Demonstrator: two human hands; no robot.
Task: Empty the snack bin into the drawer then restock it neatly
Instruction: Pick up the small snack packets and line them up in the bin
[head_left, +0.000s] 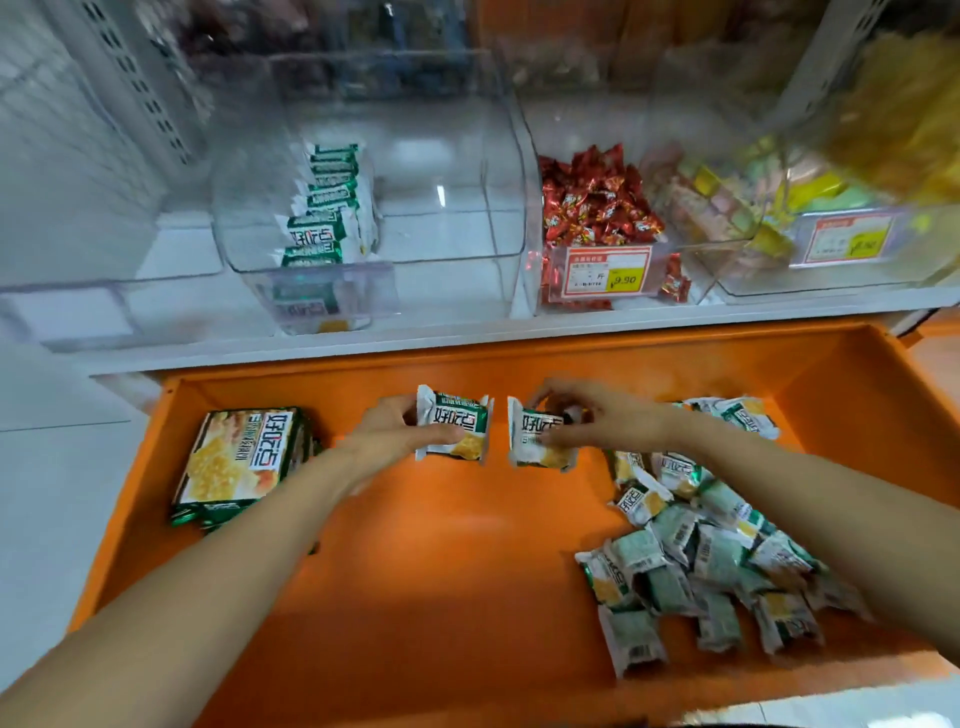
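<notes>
1. Emptying appears done: loose packets (717, 566) lie heaped along the drawer (441, 571) right side.
2. Restocking is partial: one packet row (332, 208) stands at the snack bin (467, 218) left wall.
3. The left hand (395, 426) pinches one packet (453, 428); the right hand (608, 418) pinches another (537, 439), over the drawer's rear centre.

Orange drawer (467, 571); green-and-white snack packets (701, 571); red candies (592, 202).

Red-wrapped candies (597, 202) sit behind an orange-framed price tag (608, 273), just beside a heap of pastel and yellow sweets (727, 202).
</notes>
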